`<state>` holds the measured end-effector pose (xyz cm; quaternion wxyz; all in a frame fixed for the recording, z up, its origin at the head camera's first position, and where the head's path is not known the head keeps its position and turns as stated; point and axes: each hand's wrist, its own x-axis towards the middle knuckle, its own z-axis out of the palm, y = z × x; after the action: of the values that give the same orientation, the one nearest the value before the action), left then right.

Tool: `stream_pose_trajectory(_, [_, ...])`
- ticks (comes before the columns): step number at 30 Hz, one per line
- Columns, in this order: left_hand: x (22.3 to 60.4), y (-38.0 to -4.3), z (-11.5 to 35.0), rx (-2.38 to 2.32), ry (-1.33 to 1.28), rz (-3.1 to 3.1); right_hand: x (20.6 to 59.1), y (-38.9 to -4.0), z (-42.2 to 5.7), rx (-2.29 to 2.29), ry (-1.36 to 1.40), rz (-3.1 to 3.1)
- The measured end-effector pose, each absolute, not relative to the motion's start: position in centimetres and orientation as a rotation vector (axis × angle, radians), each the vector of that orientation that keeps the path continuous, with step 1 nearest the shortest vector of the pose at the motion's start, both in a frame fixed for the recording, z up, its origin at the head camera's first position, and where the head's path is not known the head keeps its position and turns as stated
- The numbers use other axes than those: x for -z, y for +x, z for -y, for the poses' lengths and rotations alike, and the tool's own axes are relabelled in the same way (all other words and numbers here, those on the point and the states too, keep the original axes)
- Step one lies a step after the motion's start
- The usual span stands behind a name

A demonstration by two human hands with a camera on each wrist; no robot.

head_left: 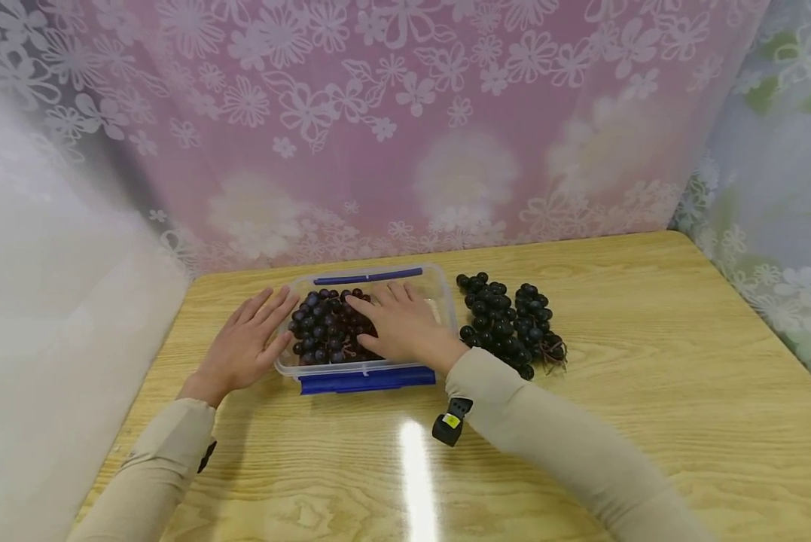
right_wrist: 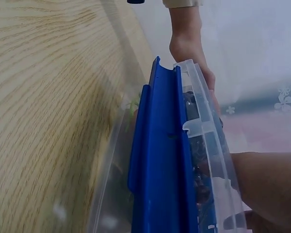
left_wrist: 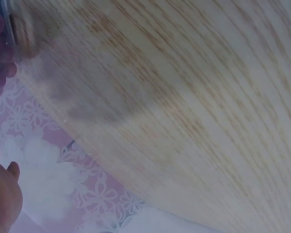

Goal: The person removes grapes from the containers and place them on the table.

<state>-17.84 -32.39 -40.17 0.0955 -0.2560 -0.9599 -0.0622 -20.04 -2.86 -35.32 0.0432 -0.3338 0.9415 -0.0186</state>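
Note:
A clear plastic container (head_left: 449, 301) with blue latches stands on the wooden table, dark grapes (head_left: 320, 325) heaped in its left and middle part. My left hand (head_left: 245, 342) lies along the container's left end, fingers straight, fingertips at the rim. Over the grapes my right hand (head_left: 405, 324) reaches in from the right, palm down with fingers spread, holding nothing visible; its fingers hide part of the heap. In the right wrist view the front blue latch (right_wrist: 162, 145) hangs down, with the right hand (right_wrist: 269, 187) beyond the rim.
Two bunches of black grapes (head_left: 493, 316) lie on the table (head_left: 649, 361) just right of the container, close to my right wrist. A flowered pink curtain (head_left: 378, 165) hangs behind the table's back edge, with pale fabric on both sides.

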Motion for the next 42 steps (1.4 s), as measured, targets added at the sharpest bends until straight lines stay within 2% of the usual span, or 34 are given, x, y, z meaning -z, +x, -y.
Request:
stream_pose_trajectory(27, [40.4,-17.8,32.4,0.205,-0.736,2.852,36.7,-20.9,6.2,0.106,-0.825,-2.81])
stream_pose_trajectory(42, [40.5,-17.8,32.3,0.213,-0.725,2.867,36.6,-21.1,6.1,0.111,-0.764,-2.762])
